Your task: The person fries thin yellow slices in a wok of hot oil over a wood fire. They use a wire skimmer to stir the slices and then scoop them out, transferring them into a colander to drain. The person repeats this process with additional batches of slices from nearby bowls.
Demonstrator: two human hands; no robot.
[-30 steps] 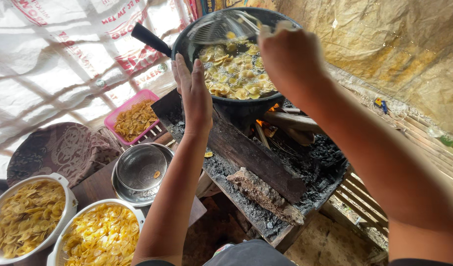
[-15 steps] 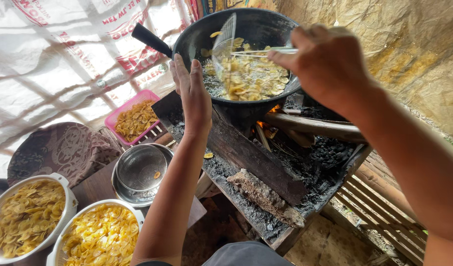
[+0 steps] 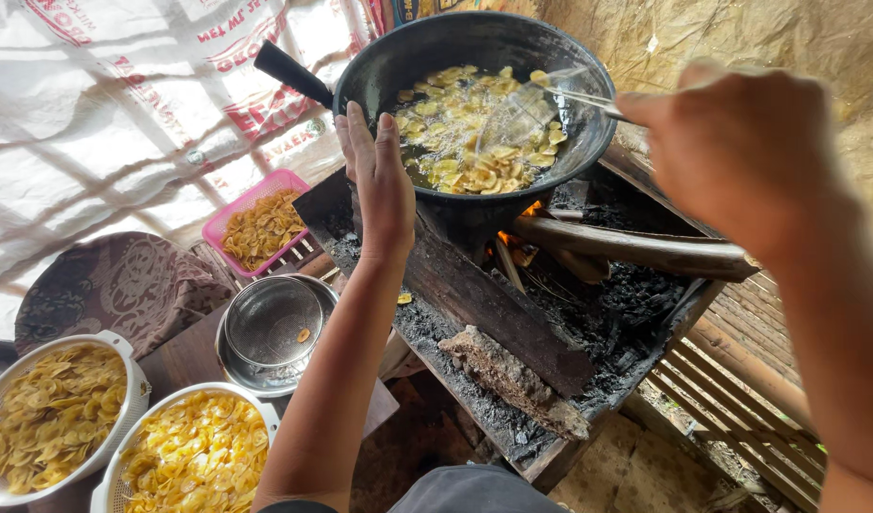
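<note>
Wood-fire stove: black wok (image 3: pixel 398 66), yellow chips (image 3: pixel 465 142) frying.

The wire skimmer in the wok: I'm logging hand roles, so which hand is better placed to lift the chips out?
Right. The right hand grips the wire skimmer, its mesh among the chips in the wok. The left hand is open and empty at the rim.
</note>
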